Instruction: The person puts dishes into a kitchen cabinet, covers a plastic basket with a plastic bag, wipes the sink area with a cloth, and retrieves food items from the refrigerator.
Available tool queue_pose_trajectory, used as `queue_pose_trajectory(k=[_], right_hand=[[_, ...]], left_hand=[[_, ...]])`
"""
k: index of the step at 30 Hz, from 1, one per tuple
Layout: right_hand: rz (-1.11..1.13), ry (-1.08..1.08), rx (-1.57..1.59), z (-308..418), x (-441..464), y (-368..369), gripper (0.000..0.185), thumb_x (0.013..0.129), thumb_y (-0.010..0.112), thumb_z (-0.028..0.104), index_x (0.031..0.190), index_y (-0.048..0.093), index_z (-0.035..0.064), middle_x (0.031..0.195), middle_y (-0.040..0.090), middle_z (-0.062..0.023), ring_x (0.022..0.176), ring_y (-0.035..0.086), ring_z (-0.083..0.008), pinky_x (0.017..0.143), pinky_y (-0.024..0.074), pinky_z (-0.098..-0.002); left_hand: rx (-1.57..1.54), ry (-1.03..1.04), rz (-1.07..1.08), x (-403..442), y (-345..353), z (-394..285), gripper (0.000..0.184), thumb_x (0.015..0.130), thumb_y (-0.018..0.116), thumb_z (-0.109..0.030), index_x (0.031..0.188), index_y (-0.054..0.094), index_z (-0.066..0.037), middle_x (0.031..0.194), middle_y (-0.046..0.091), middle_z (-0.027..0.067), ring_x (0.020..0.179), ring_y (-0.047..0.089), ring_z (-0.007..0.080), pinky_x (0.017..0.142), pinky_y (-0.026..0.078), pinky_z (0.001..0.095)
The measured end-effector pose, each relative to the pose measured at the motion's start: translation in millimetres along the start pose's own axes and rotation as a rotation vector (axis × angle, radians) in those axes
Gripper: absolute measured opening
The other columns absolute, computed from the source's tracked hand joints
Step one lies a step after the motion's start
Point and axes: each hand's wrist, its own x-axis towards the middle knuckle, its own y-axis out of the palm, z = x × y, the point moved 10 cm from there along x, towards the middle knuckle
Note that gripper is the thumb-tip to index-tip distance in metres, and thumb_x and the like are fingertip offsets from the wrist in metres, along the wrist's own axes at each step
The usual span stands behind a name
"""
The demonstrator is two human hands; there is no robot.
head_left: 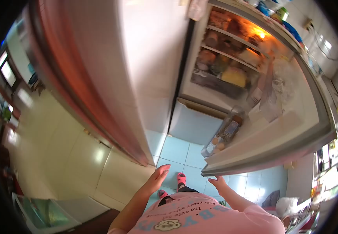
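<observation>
An upright fridge stands with its door [270,144] swung open to the right. Lit shelves inside hold bags and food, with a yellow item [234,77] low down. Bottles and eggs [218,143] sit in the door's lower rack. My right hand [218,182] is at the door's bottom edge, its fingers partly hidden behind it; whether it grips the edge is unclear. My left hand [160,175] is raised over the floor near the doorway, fingers extended, holding nothing.
A white wall and reddish door frame [95,97] rise on the left. Beyond lies a beige floor [79,156], with a glass-topped cabinet [48,212] at lower left. Pink slippers [181,178] stand on blue tiles. A white bag [286,206] is at lower right.
</observation>
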Motion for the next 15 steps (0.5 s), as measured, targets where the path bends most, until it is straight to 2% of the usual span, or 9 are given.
queue_pose_trajectory(k=[1, 2, 4, 6, 8, 12, 15], right_hand=[[0.012, 0.034, 0.079, -12, -6, -6, 0.065, 0.078, 0.075, 0.021, 0.132, 0.043, 0.0036, 0.129, 0.053, -0.012, 0.11, 0.055, -0.0223, 0.091, 0.043, -0.0361], [-0.11, 0.048, 0.139, -34, -10, -25, 0.055, 0.077, 0.075, 0.016, 0.125, 0.051, 0.0061, 0.12, 0.057, -0.0075, 0.106, 0.055, -0.0192, 0.09, 0.042, -0.0342], [-0.178, 0.056, 0.222, -55, -9, -58, 0.05, 0.077, 0.075, 0.013, 0.121, 0.054, 0.0064, 0.116, 0.059, -0.0064, 0.104, 0.055, -0.0185, 0.09, 0.0424, -0.0338], [-0.302, 0.044, 0.344, -76, 3, -98, 0.04, 0.074, 0.076, 0.005, 0.111, 0.06, 0.0071, 0.105, 0.062, -0.0033, 0.099, 0.057, -0.0174, 0.088, 0.0436, -0.0324], [-0.405, -0.017, 0.401, -82, -3, -121, 0.045, 0.071, 0.077, 0.002, 0.112, 0.058, 0.0039, 0.104, 0.062, -0.0061, 0.098, 0.058, -0.0181, 0.087, 0.0451, -0.0314], [-0.608, -0.007, 0.57, -105, 0, -175, 0.05, 0.066, 0.077, -0.004, 0.111, 0.057, 0.0014, 0.105, 0.061, -0.0085, 0.098, 0.059, -0.0204, 0.083, 0.0493, -0.0306], [-0.672, -0.059, 0.523, -111, 7, -208, 0.052, 0.068, 0.072, -0.007, 0.116, 0.055, 0.0029, 0.109, 0.059, -0.0071, 0.1, 0.056, -0.0195, 0.085, 0.0494, -0.0325]], left_hand=[[0.013, 0.001, 0.033, 9, 11, -3, 0.051, 0.098, 0.043, -0.04, 0.134, 0.041, -0.004, 0.133, 0.047, 0.0135, 0.123, 0.045, 0.0219, 0.1, 0.037, 0.0358], [-0.014, -0.035, 0.089, 20, 22, -1, 0.054, 0.098, 0.04, -0.043, 0.137, 0.038, -0.006, 0.136, 0.044, 0.012, 0.125, 0.042, 0.0223, 0.1, 0.036, 0.0383], [-0.043, -0.1, 0.204, 54, 42, 2, 0.061, 0.096, 0.037, -0.053, 0.141, 0.033, -0.011, 0.142, 0.037, 0.0076, 0.131, 0.036, 0.0226, 0.102, 0.033, 0.0442], [-0.046, -0.142, 0.243, 88, 57, 6, 0.066, 0.094, 0.038, -0.058, 0.14, 0.034, -0.011, 0.142, 0.039, 0.0082, 0.131, 0.036, 0.0229, 0.102, 0.033, 0.0449], [-0.042, -0.209, 0.294, 107, 60, 17, 0.075, 0.09, 0.04, -0.065, 0.141, 0.033, -0.011, 0.141, 0.04, 0.0099, 0.132, 0.036, 0.0234, 0.103, 0.033, 0.0457], [-0.019, -0.254, 0.354, 156, 81, 16, 0.075, 0.09, 0.039, -0.065, 0.141, 0.033, -0.01, 0.141, 0.04, 0.0108, 0.132, 0.036, 0.0243, 0.103, 0.033, 0.0454], [-0.002, -0.258, 0.378, 190, 97, 18, 0.074, 0.091, 0.038, -0.064, 0.141, 0.033, -0.009, 0.141, 0.039, 0.0113, 0.131, 0.037, 0.0247, 0.103, 0.033, 0.0445]])
